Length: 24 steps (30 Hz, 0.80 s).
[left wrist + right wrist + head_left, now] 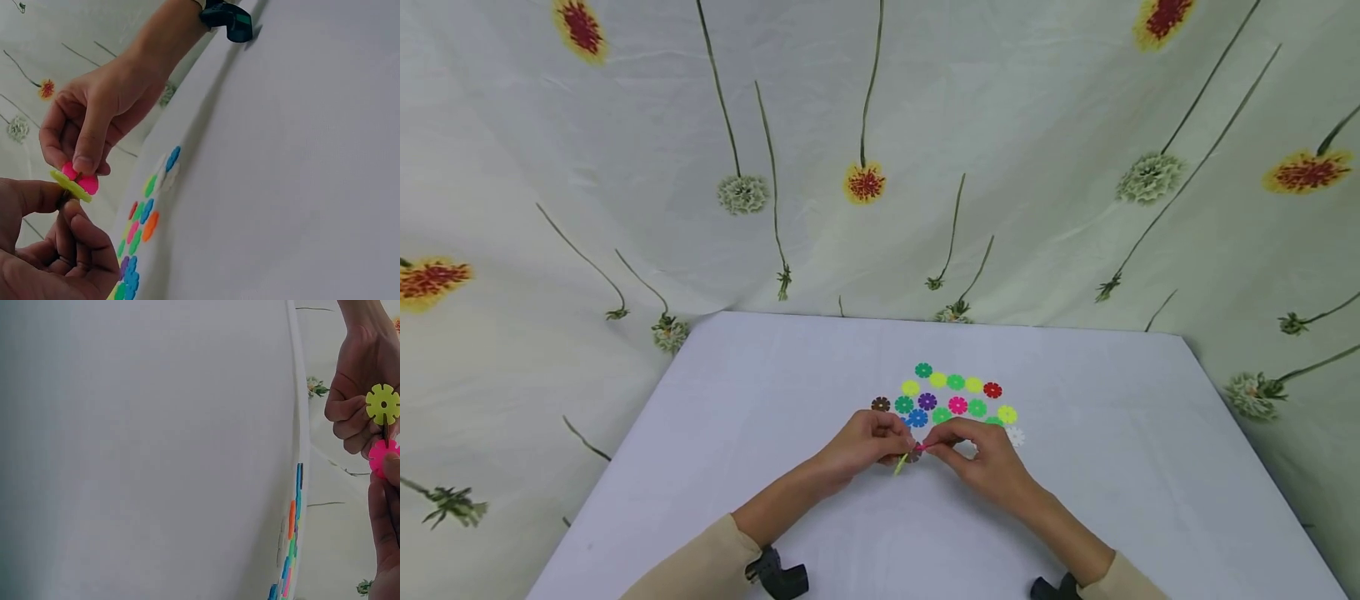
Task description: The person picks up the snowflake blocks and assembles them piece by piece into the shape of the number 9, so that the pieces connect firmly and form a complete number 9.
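Disc (91, 182) (pink) at right hand's (983, 458) fingertips, near left hand (865, 446).

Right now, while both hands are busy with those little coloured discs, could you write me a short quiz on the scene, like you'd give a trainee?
1. True or false: the right hand lies flat on the table.
2. Multiple choice: in the head view, what colour is the disc closest to the table's far edge? A) red B) purple C) green
3. Fill in the blank: in the head view, the red disc lies to the ____ of the purple disc.

Key:
1. False; it pinches a pink disc.
2. C
3. right
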{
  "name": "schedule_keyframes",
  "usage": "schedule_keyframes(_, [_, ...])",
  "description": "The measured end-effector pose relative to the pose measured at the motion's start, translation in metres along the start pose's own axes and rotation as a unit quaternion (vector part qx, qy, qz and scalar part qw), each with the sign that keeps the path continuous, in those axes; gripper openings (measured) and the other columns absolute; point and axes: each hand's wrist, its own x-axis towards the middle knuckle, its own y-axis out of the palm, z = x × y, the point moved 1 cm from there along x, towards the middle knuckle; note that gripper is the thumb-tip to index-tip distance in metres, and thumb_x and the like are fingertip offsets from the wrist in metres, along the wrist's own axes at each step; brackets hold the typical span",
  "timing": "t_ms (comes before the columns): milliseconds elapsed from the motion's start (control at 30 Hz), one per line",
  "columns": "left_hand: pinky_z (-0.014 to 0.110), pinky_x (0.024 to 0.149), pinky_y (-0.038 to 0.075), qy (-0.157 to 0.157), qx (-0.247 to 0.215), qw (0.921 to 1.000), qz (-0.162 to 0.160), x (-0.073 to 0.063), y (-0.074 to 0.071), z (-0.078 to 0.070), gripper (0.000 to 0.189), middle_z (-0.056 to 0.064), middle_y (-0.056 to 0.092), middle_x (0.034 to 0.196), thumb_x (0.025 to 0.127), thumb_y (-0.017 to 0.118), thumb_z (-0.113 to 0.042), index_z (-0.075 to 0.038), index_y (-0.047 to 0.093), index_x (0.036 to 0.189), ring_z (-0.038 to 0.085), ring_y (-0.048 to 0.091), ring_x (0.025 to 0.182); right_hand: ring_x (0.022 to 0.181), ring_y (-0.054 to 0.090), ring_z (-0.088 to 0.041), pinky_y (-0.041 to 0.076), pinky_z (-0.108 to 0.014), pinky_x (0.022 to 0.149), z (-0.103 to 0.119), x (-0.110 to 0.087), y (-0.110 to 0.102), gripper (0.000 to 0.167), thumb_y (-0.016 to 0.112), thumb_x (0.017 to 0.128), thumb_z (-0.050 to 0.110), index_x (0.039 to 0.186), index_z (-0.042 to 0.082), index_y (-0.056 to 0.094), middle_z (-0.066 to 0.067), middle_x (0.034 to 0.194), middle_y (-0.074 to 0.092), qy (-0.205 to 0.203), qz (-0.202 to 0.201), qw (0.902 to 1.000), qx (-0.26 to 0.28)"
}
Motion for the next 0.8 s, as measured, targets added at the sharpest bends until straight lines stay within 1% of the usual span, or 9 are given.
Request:
schedule_keyframes(100, [0.022,0.074,0.053,-0.001,0.011,0.9997,0.022,-0.001,-0.002,-0.001,0.017,-0.001,0.07,0.087,0.101,0.071,-0.015,0.001,0.071,0.105,0.012,0.06,0.078,0.092,0.076,-0.006,0.066,-0.035,0.084,-0.001,0.001,-0.001,0.024,0.082,0.091,-0.001,0.107,0.017,0.078,0.006,0.099,0.081,-0.012,0.018,0.9997,0.008])
schedule_keyframes(233, [0.024,0.074,0.05,0.004,0.031,0.9988,0.039,-0.003,-0.004,0.0,0.016,-0.001,0.068,0.086,0.102,0.069,-0.015,0.0,0.071,0.105,0.013,0.058,0.078,0.093,0.077,-0.01,0.067,-0.038,0.084,-0.004,0.002,-0.001,0.022,0.081,0.092,0.0,0.11,0.012,0.078,-0.001,0.102,0.081,-0.024,0.028,0.9992,0.014])
schedule_keyframes(300, [0.023,0.074,0.05,0.004,0.036,0.9987,0.036,-0.004,-0.004,0.001,0.016,-0.001,0.069,0.088,0.103,0.069,-0.016,-0.001,0.071,0.105,0.013,0.058,0.079,0.095,0.077,-0.012,0.067,-0.038,0.084,-0.005,0.002,-0.002,0.023,0.082,0.092,0.001,0.112,0.012,0.077,-0.003,0.105,0.082,-0.021,0.03,0.9993,0.01])
schedule_keyframes(367, [0.023,0.075,0.05,0.003,0.037,0.9988,0.03,-0.005,-0.006,0.002,0.016,-0.002,0.071,0.091,0.103,0.069,-0.017,-0.001,0.07,0.105,0.013,0.058,0.08,0.096,0.076,-0.011,0.066,-0.038,0.085,-0.005,0.002,-0.002,0.024,0.082,0.093,0.004,0.114,0.014,0.077,-0.002,0.107,0.081,-0.012,0.033,0.9994,0.0])
schedule_keyframes(467, [0.024,0.075,0.051,0.0,0.041,0.999,0.021,-0.006,-0.008,0.003,0.017,-0.001,0.072,0.094,0.103,0.069,-0.019,-0.002,0.071,0.105,0.013,0.059,0.081,0.097,0.075,-0.007,0.066,-0.036,0.085,-0.004,0.002,-0.005,0.026,0.084,0.093,0.008,0.115,0.02,0.077,0.004,0.108,0.081,0.003,0.036,0.9991,-0.022])
schedule_keyframes(567, [0.023,0.075,0.052,-0.005,0.048,0.9987,0.014,-0.007,-0.01,0.004,0.018,-0.001,0.072,0.094,0.103,0.07,-0.021,-0.003,0.071,0.105,0.014,0.059,0.082,0.098,0.074,-0.006,0.065,-0.033,0.085,-0.004,0.002,-0.008,0.024,0.084,0.093,0.01,0.115,0.019,0.077,0.007,0.108,0.081,0.014,0.043,0.9983,-0.036])
schedule_keyframes(667, [0.023,0.075,0.052,-0.01,0.051,0.9986,0.013,-0.008,-0.012,0.005,0.019,-0.001,0.072,0.094,0.103,0.07,-0.022,-0.003,0.072,0.105,0.014,0.06,0.082,0.098,0.074,-0.008,0.065,-0.032,0.085,-0.006,0.001,-0.01,0.023,0.084,0.093,0.01,0.114,0.015,0.077,0.004,0.108,0.081,0.033,0.055,0.997,-0.043])
schedule_keyframes(733, [0.022,0.075,0.052,-0.013,0.048,0.9987,0.013,-0.009,-0.013,0.006,0.02,-0.001,0.072,0.094,0.103,0.07,-0.022,-0.003,0.072,0.106,0.014,0.059,0.081,0.096,0.072,-0.01,0.063,-0.03,0.084,-0.01,0.001,-0.011,0.023,0.085,0.092,0.011,0.114,0.014,0.077,0.003,0.107,0.08,0.064,0.062,0.9944,-0.057])
schedule_keyframes(800, [0.021,0.075,0.052,-0.017,0.044,0.9988,0.013,-0.01,-0.013,0.006,0.02,-0.001,0.073,0.095,0.103,0.07,-0.022,-0.002,0.073,0.106,0.013,0.059,0.08,0.094,0.068,-0.012,0.06,-0.026,0.083,-0.014,0.0,-0.011,0.024,0.086,0.091,0.015,0.113,0.016,0.077,0.003,0.105,0.077,0.109,0.068,0.9887,-0.078])
